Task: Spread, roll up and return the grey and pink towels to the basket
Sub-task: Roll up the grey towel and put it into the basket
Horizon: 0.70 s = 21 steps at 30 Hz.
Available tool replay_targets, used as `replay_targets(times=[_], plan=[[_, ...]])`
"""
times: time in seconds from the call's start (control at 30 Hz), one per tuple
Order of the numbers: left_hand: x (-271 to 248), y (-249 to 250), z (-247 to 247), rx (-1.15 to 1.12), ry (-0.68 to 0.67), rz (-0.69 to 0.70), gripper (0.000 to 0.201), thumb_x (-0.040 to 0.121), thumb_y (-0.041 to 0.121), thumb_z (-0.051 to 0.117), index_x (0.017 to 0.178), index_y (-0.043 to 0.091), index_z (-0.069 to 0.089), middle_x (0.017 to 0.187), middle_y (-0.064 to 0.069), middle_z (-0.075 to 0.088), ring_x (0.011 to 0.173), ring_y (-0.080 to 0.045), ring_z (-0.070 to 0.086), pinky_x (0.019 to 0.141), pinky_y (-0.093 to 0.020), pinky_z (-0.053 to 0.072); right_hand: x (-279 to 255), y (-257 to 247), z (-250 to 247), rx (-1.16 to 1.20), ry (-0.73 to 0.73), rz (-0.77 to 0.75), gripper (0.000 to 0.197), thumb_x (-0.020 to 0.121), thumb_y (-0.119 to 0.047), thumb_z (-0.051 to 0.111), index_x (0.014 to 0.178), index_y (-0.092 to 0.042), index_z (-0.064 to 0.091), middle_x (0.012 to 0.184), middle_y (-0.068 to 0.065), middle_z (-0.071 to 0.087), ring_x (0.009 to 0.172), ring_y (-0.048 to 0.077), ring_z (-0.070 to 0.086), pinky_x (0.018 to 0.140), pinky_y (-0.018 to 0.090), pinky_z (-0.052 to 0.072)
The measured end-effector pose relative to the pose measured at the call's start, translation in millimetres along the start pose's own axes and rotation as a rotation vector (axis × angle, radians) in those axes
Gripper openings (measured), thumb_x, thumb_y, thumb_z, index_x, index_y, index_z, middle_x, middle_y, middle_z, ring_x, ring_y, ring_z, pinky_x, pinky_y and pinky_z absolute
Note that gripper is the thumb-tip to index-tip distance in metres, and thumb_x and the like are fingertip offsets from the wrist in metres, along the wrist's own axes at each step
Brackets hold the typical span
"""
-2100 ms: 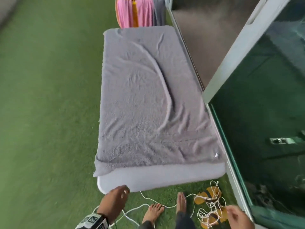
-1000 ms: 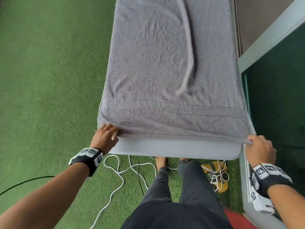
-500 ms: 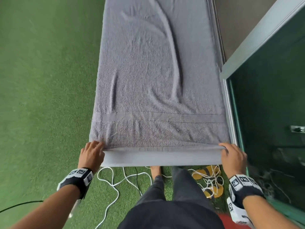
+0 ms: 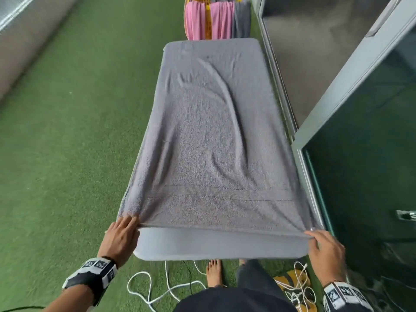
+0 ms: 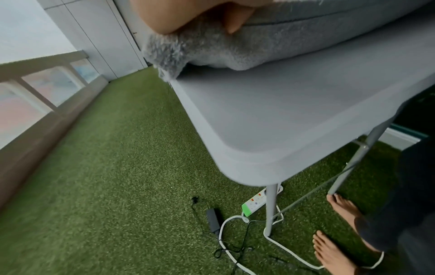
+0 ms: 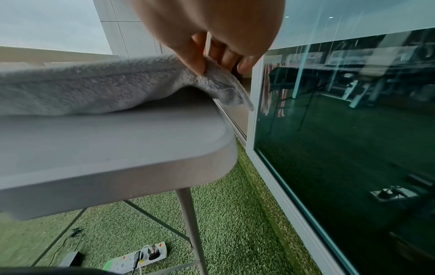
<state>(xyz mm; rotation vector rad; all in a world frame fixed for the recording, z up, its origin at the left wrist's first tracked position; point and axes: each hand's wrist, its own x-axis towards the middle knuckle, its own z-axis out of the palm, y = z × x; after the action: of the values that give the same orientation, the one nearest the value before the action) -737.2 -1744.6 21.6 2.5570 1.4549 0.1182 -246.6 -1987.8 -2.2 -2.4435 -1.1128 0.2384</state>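
Both near corners of the towel (image 4: 209,140) are pinched by the left hand (image 4: 120,238) and the right hand (image 4: 326,248), its length running away along the desk (image 4: 220,246).

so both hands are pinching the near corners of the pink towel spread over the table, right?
Not quite: the towel spread over the table is grey, not pink, as the head view shows. Both the left hand and the right hand do pinch its near corners.

Tabletop (image 4: 220,246): left side open over turf (image 4: 67,154); right edge hemmed just beside glass door frame (image 4: 301,158); far end blocked by basket (image 4: 216,16); near strip bare.
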Motion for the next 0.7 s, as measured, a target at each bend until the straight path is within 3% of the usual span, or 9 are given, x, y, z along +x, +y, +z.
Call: replay_targets(times=[0.13,0.37,0.47,0.57,0.63,0.7], plan=[[-15.1,0.1,-2.1,0.029,-0.027,-0.013,0.014,0.079,0.030,0.041,0.080,0.022,0.052,0.077,0.001,0.055,0.071,-0.026,0.056,0.060,-0.036,0.044,-1.9,2.3,4.2,-0.086,0.002,-0.041,0.018,0.080,0.002,0.066,0.077,-0.015,0.070,0.081,0.004,0.069,0.074,0.026,0.058,0.076,0.042,0.047],[-47.0,2.1,23.5,-0.017,-0.068,-0.061,0.017,0.081,0.034,0.041,0.079,0.023,0.053,0.079,0.005,0.055,0.073,-0.021,0.054,0.061,-0.034,0.042,-22.4,19.9,16.2,-0.203,-0.126,-0.001,0.027,0.087,-0.013,0.062,0.072,-0.034,0.057,0.074,-0.009,0.060,0.073,0.018,0.055,0.075,0.037,0.042],[-49.5,4.2,34.8,-0.086,-0.061,-0.082,0.015,0.082,0.030,0.040,0.079,0.022,0.053,0.078,0.003,0.056,0.070,-0.022,0.055,0.059,-0.031,0.040,-29.8,25.8,25.2,-0.166,-0.150,0.066,0.024,0.081,-0.001,0.070,0.091,-0.022,0.072,0.082,0.000,0.070,0.076,0.025,0.062,0.075,0.042,0.050],[-39.1,5.5,43.9,-0.174,-0.067,-0.133,0.014,0.081,0.017,0.043,0.085,0.021,0.055,0.074,-0.001,0.063,0.063,-0.026,0.060,0.056,-0.028,0.039,-28.8,21.9,32.7,-0.063,-0.123,0.085,0.023,0.078,0.011,0.068,0.091,-0.008,0.072,0.086,0.010,0.072,0.078,0.031,0.062,0.074,0.049,0.053],[-34.8,4.2,49.2,-0.151,-0.109,-0.193,0.020,0.081,0.017,0.041,0.087,0.021,0.059,0.077,-0.001,0.067,0.067,-0.026,0.064,0.058,-0.030,0.039,-24.7,19.9,34.0,-0.034,-0.098,0.041,0.020,0.080,0.009,0.065,0.086,-0.009,0.072,0.088,0.007,0.070,0.084,0.031,0.061,0.081,0.051,0.050],[-34.2,2.6,50.9,-0.121,-0.127,-0.234,0.033,0.081,0.032,0.032,0.085,0.021,0.063,0.081,0.003,0.066,0.075,-0.025,0.062,0.065,-0.033,0.031,-19.5,20.0,30.5,-0.071,-0.067,-0.003,0.020,0.089,-0.007,0.056,0.078,-0.016,0.070,0.082,0.002,0.066,0.081,0.027,0.055,0.084,0.043,0.041]])
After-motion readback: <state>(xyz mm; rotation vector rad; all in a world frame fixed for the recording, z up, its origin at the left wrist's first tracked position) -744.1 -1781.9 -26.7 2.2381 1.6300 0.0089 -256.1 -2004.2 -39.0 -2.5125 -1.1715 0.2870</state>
